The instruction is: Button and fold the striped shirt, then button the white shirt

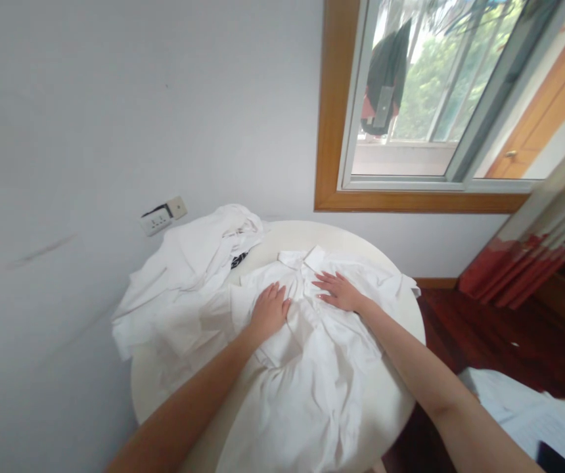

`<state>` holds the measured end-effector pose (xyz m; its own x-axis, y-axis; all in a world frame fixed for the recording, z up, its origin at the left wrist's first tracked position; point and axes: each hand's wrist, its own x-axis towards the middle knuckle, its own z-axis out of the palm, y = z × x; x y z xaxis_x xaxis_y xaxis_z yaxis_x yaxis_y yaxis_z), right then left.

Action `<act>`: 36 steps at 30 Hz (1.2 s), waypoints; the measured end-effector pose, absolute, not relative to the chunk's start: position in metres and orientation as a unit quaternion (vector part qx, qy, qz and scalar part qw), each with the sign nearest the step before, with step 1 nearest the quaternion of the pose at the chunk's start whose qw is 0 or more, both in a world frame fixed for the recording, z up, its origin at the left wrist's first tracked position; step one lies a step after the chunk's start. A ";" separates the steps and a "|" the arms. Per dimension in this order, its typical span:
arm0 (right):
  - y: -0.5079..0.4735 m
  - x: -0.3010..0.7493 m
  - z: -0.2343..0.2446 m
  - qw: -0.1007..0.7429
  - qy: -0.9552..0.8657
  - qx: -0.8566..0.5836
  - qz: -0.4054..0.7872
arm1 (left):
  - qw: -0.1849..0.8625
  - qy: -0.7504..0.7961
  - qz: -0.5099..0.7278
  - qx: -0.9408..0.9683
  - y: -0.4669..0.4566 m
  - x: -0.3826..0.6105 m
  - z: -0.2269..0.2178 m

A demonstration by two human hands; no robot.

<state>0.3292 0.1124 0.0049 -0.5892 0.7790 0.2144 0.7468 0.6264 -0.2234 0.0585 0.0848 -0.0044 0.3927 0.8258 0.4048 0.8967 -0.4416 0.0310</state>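
A white collared shirt (319, 348) lies spread face up over a round, cream-coloured table (405, 394), its collar toward the wall and its lower part loosely wrinkled toward me. My left hand (269, 310) rests flat on the left chest of the shirt, fingers stretched out. On the other side of the button line, my right hand (339, 290) presses on the upper chest with its fingers spread. Neither hand grips the cloth. One short sleeve reaches the table's right edge. Beside the shirt at the left is a heap of white clothes (188, 256), with a small black patterned patch showing.
A pale wall with a power socket (156, 221) stands behind the table. At the upper right is a wood-framed window (332, 131), and a red and cream curtain (533, 249) hangs beside it. Pale cloth or paper (529, 414) lies at the lower right, above a dark wooden floor (450, 328).
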 end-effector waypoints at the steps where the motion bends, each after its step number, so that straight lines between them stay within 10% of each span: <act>1: 0.113 0.330 0.005 0.145 -0.890 -0.430 0.053 | 0.093 -0.506 -0.187 -0.837 0.083 0.053 -0.008; 36: 0.088 0.269 0.017 0.231 -0.895 -0.378 0.052 | -0.031 -0.407 -0.223 -0.885 0.070 0.050 0.003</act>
<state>0.2693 0.0878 0.0174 -0.6072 0.7004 0.3753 0.6525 0.7090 -0.2675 0.0495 0.0698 0.0033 0.5686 0.7352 0.3689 0.7074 -0.6660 0.2369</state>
